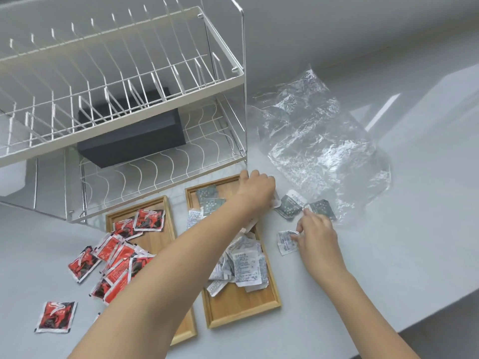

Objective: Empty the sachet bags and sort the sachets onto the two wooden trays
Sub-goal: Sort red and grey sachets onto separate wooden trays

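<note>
Two wooden trays lie side by side in front of me. The left tray (166,237) carries red sachets (149,220), and more red sachets (114,257) lie scattered on the table to its left. On the right tray (241,309) sits a pile of grey-and-white sachets (246,265). My left hand (255,189) reaches across the right tray, its fingers curled on a white-edged sachet (275,202) just past the tray's right edge. My right hand (317,229) rests spread on the table, thumb on a white sachet (285,243) and a fingertip by two dark sachets (291,206).
Crumpled clear plastic bags (318,141) lie on the table behind the right hand. A white two-tier wire dish rack (129,99) stands at the back left with a black box (134,136) on its lower shelf. The table edge (438,314) runs along the right.
</note>
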